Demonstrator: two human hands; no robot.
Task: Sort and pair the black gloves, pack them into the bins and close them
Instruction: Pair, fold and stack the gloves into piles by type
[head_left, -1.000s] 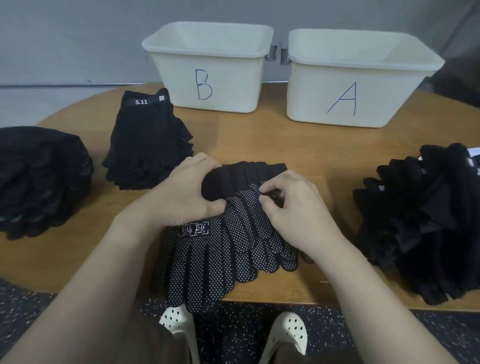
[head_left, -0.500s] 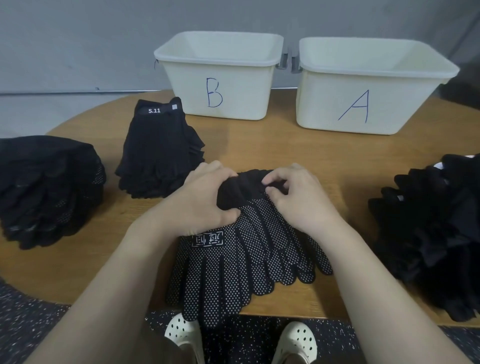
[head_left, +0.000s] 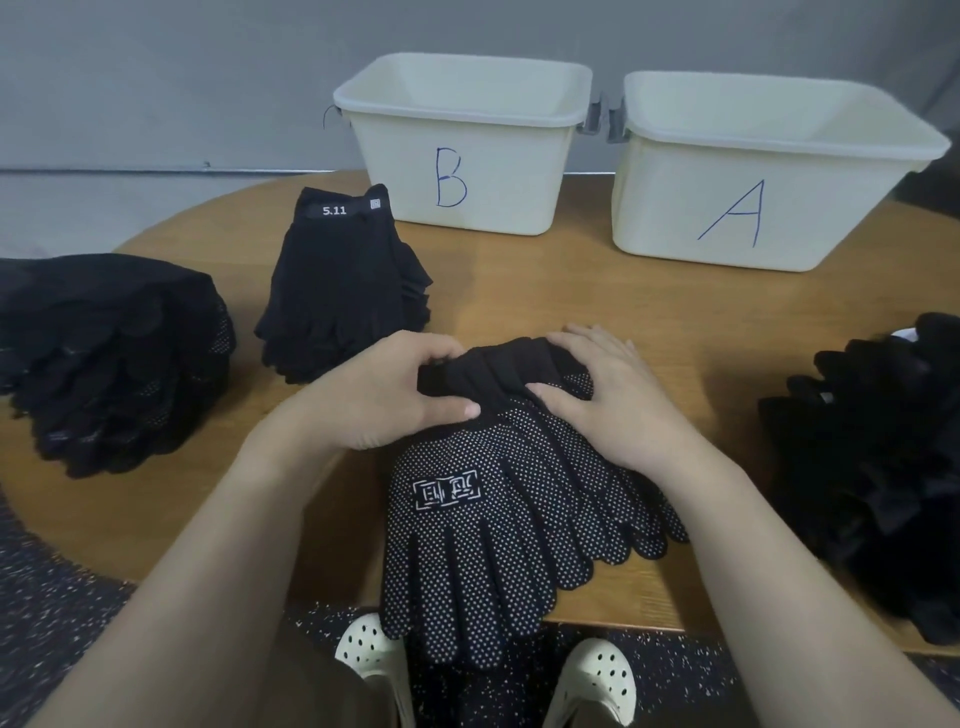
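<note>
At the near edge of the tabletop (head_left: 597, 306), the left hand (head_left: 384, 395) and right hand (head_left: 613, 400) both grip the cuffs of a dotted glove stack (head_left: 493, 519); its count is unclear. Two bins (head_left: 457, 150) (head_left: 753, 171) stand behind, insides mostly hidden. Three black piles, one cut off at right (head_left: 878, 467).

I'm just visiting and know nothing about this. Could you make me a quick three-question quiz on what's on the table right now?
1. True or false: bin B stands to the left of bin A in the picture.
2. Which gloves do the left hand and right hand grip? a) the dotted gloves b) the 5.11 stack
3. Fill in: both bins are without ____.

Key: 1 true; 2 a; 3 lids.
</note>
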